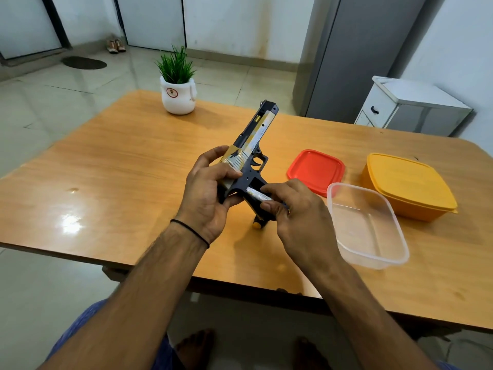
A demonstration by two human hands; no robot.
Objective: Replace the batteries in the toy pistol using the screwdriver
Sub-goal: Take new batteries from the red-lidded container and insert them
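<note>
Clear tub (373, 264): lidless, at the near edge of the table (133, 161); just right of the right hand
Left hand (205, 198): fingers and thumb curled round the rear of the toy pistol (256, 134); pistol over the table's middle, muzzle tilted up and away
Right hand (296, 209): fingertips pinching a silvery battery (254, 194); battery lies at the open cavity in the grip
Red lid (316, 169): flat on the table; behind the tub
Yellow box (410, 185): lidded; right of the red lid
Potted plant (178, 98): far edge; well apart

Glossy wooden table (133, 166); clear plastic container (368, 231).
</note>
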